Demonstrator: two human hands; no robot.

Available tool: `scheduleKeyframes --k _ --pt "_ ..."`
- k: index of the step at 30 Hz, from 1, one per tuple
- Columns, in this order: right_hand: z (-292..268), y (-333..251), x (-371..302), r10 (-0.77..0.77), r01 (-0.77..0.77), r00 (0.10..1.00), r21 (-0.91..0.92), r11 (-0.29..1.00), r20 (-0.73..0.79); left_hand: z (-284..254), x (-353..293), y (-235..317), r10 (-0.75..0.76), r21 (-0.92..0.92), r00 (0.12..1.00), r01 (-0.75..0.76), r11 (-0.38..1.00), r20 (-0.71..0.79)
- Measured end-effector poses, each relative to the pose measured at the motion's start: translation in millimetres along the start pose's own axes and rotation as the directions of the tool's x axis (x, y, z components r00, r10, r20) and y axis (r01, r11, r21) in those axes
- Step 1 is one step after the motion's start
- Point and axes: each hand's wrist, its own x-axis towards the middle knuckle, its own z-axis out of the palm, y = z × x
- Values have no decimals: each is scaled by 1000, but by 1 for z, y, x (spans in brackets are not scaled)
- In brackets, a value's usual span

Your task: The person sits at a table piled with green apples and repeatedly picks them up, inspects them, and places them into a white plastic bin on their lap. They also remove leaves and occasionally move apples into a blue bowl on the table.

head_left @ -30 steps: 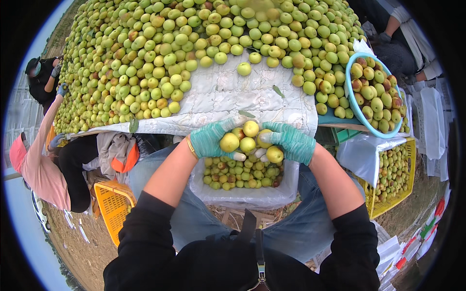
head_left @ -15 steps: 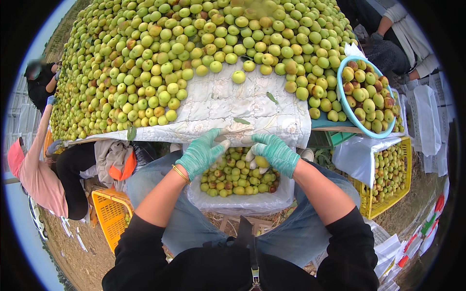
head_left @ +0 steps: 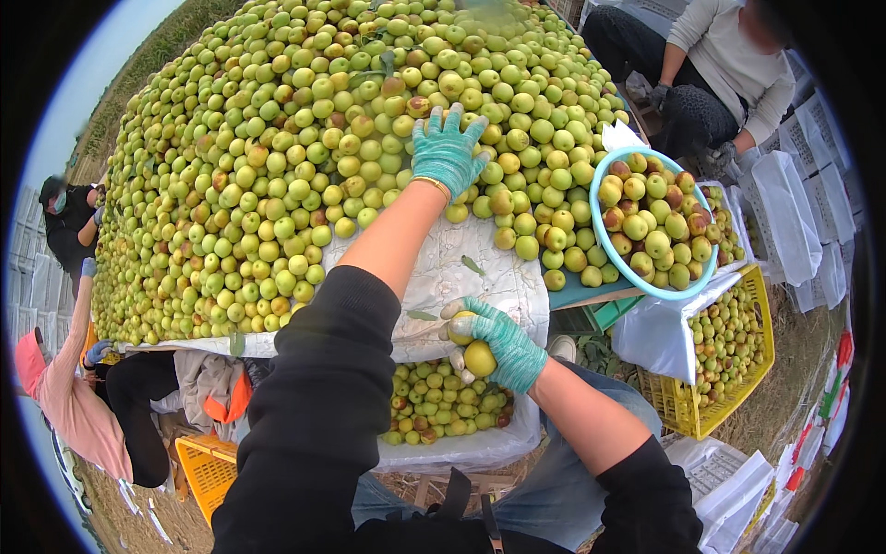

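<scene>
I can read no text, label, brand, number or sign anywhere in my view.
</scene>
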Motion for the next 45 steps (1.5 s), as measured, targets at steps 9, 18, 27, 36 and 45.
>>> scheduleKeyframes --k 9,18,27,36,45 --pt "2 -19 4 -79 29 978 -253 967 -192 -8 14 -21 6 -153 928 55 987 372" --pt "2 -18 9 -76 -23 964 -364 931 -255 -3 -96 -55 411 -77 865 -407 910 289" --pt "4 -13 9 -106 6 969 -406 914 -223 10 -35 -54 52 -95 999 -51 994 9" --pt "-13 -16 17 -273 109 932 -533 839 -238 18 -47 -43 179 -181 916 -120 976 358" --pt "-6 -47 28 -339 226 897 -365 903 -283 -76 -171 -92 -486 -928 830 361 96 273"
